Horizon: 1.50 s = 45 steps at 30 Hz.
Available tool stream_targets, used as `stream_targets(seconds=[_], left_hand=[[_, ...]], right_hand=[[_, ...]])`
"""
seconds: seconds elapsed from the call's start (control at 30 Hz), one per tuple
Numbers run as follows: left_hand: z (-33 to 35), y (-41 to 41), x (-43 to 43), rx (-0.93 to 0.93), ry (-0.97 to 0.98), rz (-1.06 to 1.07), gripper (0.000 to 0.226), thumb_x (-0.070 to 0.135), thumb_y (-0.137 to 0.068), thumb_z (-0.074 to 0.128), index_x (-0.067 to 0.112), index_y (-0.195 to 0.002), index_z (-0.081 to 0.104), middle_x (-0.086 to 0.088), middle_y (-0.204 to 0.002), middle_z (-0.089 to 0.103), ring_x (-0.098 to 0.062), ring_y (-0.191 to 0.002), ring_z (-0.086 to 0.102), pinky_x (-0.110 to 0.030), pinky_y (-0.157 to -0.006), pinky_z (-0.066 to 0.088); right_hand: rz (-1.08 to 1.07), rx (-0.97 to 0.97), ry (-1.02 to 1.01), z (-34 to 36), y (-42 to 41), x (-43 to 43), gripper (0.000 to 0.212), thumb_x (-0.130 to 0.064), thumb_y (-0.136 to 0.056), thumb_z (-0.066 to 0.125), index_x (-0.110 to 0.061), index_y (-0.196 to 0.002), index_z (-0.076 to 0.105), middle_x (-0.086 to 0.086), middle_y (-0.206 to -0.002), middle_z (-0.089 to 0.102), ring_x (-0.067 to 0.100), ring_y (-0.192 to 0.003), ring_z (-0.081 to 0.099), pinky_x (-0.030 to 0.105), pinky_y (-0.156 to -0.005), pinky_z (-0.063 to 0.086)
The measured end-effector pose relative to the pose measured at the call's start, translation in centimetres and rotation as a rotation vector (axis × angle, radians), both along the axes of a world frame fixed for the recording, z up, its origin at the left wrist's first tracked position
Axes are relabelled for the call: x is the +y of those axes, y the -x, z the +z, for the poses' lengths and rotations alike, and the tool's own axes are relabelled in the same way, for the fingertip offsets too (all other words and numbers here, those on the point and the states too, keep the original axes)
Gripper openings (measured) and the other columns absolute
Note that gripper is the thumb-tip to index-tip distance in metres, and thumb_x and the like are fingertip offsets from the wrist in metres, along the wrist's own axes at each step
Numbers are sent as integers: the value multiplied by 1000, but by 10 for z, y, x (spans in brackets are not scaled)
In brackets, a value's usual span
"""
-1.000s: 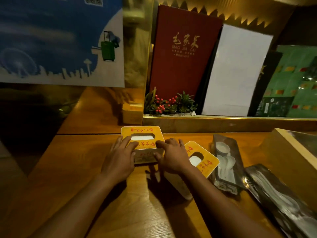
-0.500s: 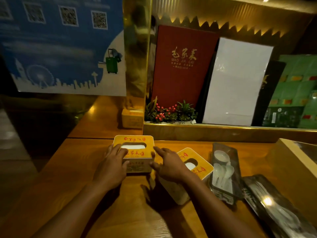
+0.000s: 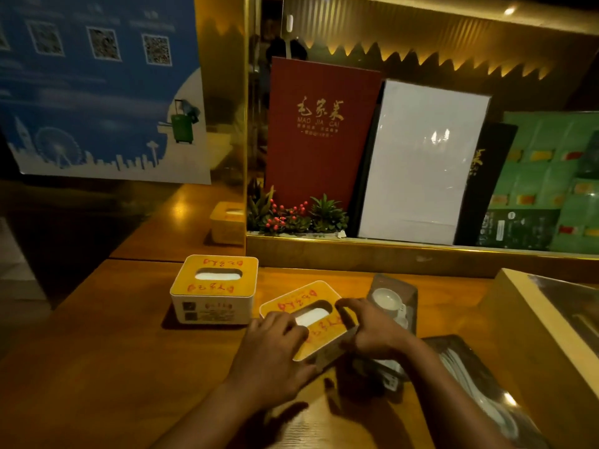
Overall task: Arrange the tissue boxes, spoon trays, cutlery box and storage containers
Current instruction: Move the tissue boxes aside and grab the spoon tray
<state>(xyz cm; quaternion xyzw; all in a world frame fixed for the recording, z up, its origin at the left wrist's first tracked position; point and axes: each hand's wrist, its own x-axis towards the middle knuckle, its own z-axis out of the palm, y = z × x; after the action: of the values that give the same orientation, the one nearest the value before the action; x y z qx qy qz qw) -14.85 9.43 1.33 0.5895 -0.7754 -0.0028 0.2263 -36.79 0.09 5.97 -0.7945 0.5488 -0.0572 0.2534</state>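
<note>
We have both hands clasped on the skewed yellow-lidded white tissue box point(image 3: 311, 322), left hand point(image 3: 275, 348) on its near corner, right hand point(image 3: 372, 328) at its far side; it needs squaring beside the matching straight tissue box point(image 3: 215, 291) on the wooden tabletop point(image 3: 97, 367), while the dark plastic spoon trays point(image 3: 393, 303) wait
</note>
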Motion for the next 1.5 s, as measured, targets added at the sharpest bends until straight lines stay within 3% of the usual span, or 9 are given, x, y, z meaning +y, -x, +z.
stream_targets(seconds=[0.1,0.2,0.33,0.47,1.03,1.2,1.3,1.4,1.5], left_hand=[[-6,1,-10,15,-20,35,50,66,-84,52,38,-126,54,13,-131,49,-8,-121,45,-30,-99,42],[-8,0,-16,115,-54,71,46,51,-89,61,35,-132,56,13,-143,40,-10,-126,48,-27,-93,51],[-10,6,-15,144,-43,173,49,34,-95,61,34,-142,50,6,-159,29,-18,-147,27,-35,-108,41],[-21,4,-11,178,-88,238,51,29,-99,54,36,-148,41,7,-163,21,-22,-151,19,-39,-112,40],[-18,23,-4,146,-39,324,50,32,-95,60,30,-143,47,1,-161,26,-25,-150,21,-45,-108,41],[-15,59,9,117,189,123,35,29,-88,62,21,-122,65,-1,-130,58,-19,-121,53,-37,-93,53],[-22,82,16,191,100,13,33,34,-90,59,26,-122,63,9,-117,60,-8,-105,57,-25,-83,52],[-31,94,18,245,-72,-51,46,45,-94,51,38,-139,50,19,-135,48,-2,-117,52,-20,-92,50],[-32,101,20,234,-209,-96,56,50,-96,46,40,-150,35,19,-157,29,-4,-139,36,-24,-109,40]], right_hand=[[2,-67,69,-11,1,12,72,-36,-82,77,-22,-145,44,3,-138,46,22,-119,53,33,-96,51],[-44,-92,199,-28,0,18,67,-45,-88,70,-23,-145,44,4,-132,47,24,-115,56,38,-97,52],[-91,-111,323,-50,-4,17,68,-65,-84,62,-33,-141,43,0,-124,47,22,-109,54,37,-91,53],[-68,-170,369,-62,-2,18,60,-65,-83,64,-38,-133,45,-7,-114,44,19,-99,53,36,-84,54],[-17,-153,388,-65,25,20,79,-53,-88,65,-30,-153,28,4,-148,42,28,-127,49,41,-102,47],[-161,144,425,-72,49,42,95,-73,-80,50,-15,-155,34,16,-162,31,35,-148,28,47,-118,26],[-123,141,369,-72,55,51,90,-65,-83,38,-15,-157,29,15,-166,21,32,-153,17,45,-122,16],[-50,219,406,-73,61,58,77,-43,-90,63,-13,-155,33,18,-165,22,34,-152,22,46,-122,18],[-47,324,424,-79,67,65,96,-46,-34,98,-16,-122,73,14,-130,68,29,-115,68,41,-95,53]])
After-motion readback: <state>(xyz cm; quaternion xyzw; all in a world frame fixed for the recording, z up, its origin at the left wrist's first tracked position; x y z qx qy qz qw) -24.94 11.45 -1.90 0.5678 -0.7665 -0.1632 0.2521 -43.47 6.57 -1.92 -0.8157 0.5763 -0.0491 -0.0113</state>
